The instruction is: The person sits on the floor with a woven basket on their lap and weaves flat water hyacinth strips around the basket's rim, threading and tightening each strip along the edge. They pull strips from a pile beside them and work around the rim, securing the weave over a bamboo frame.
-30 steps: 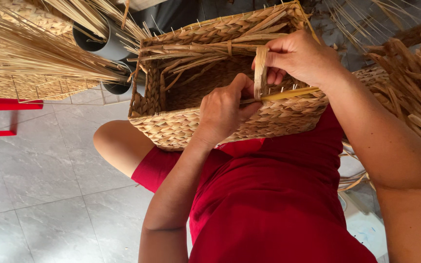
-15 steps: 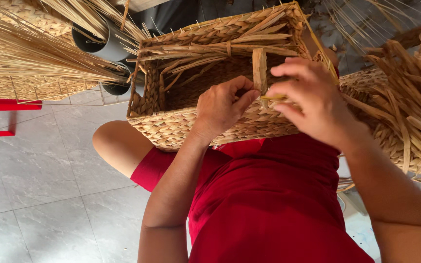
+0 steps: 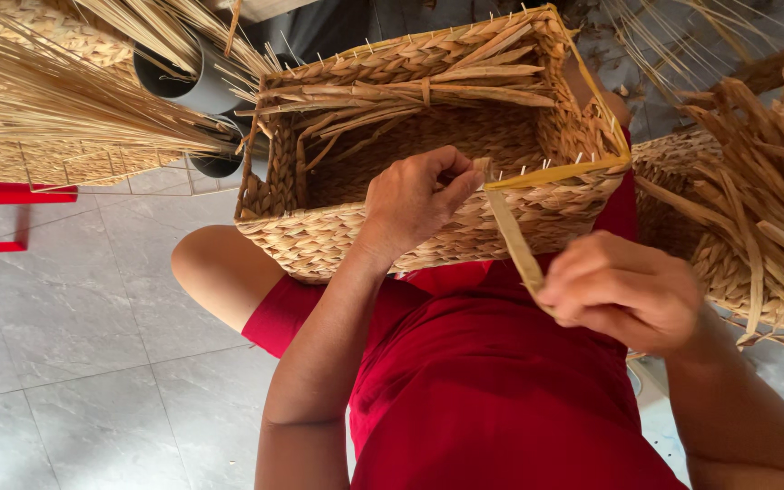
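Item: rectangular woven basket (image 3: 365, 240), resting on your lap, open mouth facing away from you, near rim under work.

Left hand (image 3: 415, 204): fingers curled shut, thumb and forefinger pinching the rim just where the flat straw strip (image 3: 514, 240) leaves it. Hold that pinch firm; it anchors the wrap.

Right hand (image 3: 619, 290): fingers closed around the free end of the strip, drawn down and toward your right, well clear of the rim. The strip runs taut between the two hands.

Rim: yellow edging (image 3: 560, 172) along the near right corner, thin pale pins standing up beside it. Whether the strip passes under the edging or only over it cannot be told from here.

Handling note: pull steadily along the strip's flat face, no twisting, so it beds snug and does not split. Mind the pins near your left fingertips.

Surroundings: loose reed bundle (image 3: 410, 95) lying inside the basket; heap of dried straw (image 3: 764, 191) at your right; long stalks (image 3: 65, 100) at your left; grey tiled floor (image 3: 74, 363).
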The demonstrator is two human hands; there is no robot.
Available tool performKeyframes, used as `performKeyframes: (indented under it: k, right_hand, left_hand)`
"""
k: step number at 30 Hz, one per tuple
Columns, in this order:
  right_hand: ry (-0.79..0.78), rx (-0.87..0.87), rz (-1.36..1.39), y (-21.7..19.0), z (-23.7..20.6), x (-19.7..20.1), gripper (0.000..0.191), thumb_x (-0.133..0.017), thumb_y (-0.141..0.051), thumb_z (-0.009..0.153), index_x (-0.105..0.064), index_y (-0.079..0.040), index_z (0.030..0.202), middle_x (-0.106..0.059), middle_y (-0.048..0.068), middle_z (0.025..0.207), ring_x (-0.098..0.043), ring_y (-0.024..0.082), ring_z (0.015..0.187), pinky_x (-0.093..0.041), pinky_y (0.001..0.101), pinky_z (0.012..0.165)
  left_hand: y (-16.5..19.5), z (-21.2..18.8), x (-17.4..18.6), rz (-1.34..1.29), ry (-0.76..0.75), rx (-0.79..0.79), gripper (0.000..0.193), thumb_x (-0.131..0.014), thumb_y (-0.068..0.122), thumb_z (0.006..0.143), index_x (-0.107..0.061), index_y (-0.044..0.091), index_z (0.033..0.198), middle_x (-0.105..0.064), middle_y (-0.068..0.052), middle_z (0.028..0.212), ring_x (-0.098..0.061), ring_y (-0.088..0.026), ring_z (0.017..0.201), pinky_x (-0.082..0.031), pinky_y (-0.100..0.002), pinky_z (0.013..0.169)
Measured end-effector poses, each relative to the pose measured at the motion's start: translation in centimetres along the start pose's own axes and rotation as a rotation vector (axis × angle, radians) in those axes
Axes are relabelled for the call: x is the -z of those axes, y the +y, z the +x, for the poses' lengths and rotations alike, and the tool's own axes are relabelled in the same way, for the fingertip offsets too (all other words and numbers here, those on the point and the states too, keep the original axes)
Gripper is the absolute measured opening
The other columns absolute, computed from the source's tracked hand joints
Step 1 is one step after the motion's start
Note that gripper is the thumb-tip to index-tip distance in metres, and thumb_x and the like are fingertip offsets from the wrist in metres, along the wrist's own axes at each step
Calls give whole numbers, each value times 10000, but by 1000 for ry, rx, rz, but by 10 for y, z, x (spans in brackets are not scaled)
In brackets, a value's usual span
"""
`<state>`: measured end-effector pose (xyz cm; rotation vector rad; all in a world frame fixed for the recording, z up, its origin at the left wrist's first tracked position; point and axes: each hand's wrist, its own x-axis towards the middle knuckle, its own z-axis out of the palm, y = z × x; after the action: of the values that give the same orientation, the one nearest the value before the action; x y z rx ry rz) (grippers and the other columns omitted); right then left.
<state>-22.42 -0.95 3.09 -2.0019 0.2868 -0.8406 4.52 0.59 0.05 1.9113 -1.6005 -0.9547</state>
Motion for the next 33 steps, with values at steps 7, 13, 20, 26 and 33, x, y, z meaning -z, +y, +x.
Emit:
performKeyframes:
  k: [7, 13, 20, 26, 33]
  right_hand:
    - [75, -33, -441, 32, 5, -15, 310, -734, 34, 917, -720, -65, 1210, -670, 133, 1245, -668, 254, 1139, -589, 368, 955]
    - [163, 49, -432, 45, 9, -42, 243, -783, 28, 894, -735, -77, 1108, -686, 93, 1199, -677, 243, 1110, -564, 351, 947]
    - [268, -208, -112, 39, -23, -24, 121, -702, 23, 963, -733, -22, 1071, -735, 112, 1154, -743, 188, 1033, -631, 270, 891]
    - [264, -175, -123, 34, -38, -28, 151, -716, 6, 935, -735, -11, 1084, -728, 129, 1173, -736, 195, 1052, -630, 266, 877]
    - [218, -6, -195, 11, 2, -34, 232, -769, -33, 895, -722, -27, 1122, -719, 132, 1146, -749, 201, 1005, -644, 266, 823]
  left_hand:
    - [4, 0, 2, -5, -29, 67, 295, -659, 455, 927, -762, 179, 944, -769, -3, 758, -755, -191, 712, -554, -372, 653]
    - [6, -4, 0, -38, 59, -6, 257, -713, 408, 926, -717, 151, 942, -770, 2, 792, -767, -169, 741, -565, -339, 658]
    - [4, -16, 3, 46, 210, -396, 83, -764, 212, 952, -723, 151, 989, -747, 16, 916, -725, -193, 829, -554, -343, 690]
    - [-3, -21, 3, 116, 256, -584, 183, -790, 206, 925, -735, 156, 1093, -738, 31, 1035, -702, -188, 931, -565, -335, 817]
    - [-3, -22, -7, 230, 365, -650, 204, -767, 198, 901, -715, 160, 1095, -730, 18, 1057, -719, -213, 1077, -528, -414, 1001]
